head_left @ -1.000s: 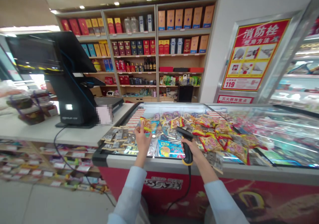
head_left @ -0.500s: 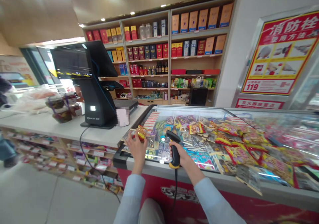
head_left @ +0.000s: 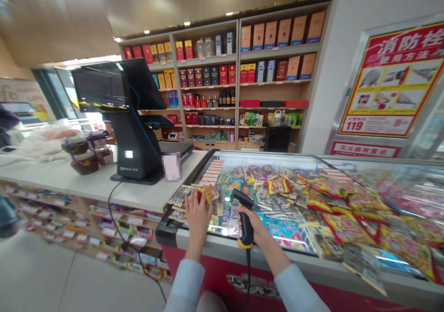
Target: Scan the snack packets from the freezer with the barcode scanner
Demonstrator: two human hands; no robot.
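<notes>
My right hand point(head_left: 250, 224) is wrapped round the handle of a black and yellow barcode scanner point(head_left: 246, 226). The scanner's head tilts up to the left over the glass-topped freezer, and its cable hangs down the front. My left hand point(head_left: 198, 215) rests at the freezer's left corner, fingers stretched out and apart. Beside its fingertips lies a small red and yellow snack packet point(head_left: 211, 193), partly covered by the hand. Clear snack packets with brown contents point(head_left: 178, 200) lie under and left of that hand.
Many red and yellow snack bags point(head_left: 347, 226) lie across the freezer's glass top to the right. At left a counter point(head_left: 145, 195) bears a black checkout terminal point(head_left: 133, 140) and stacked food tubs point(head_left: 85, 161). Shelves of boxed bottles point(head_left: 208, 76) stand behind.
My left hand has shifted slightly right with its fingers flatter, and the red and yellow packet sits a little further right. The right hand still holds the scanner. The view has tilted slightly.
</notes>
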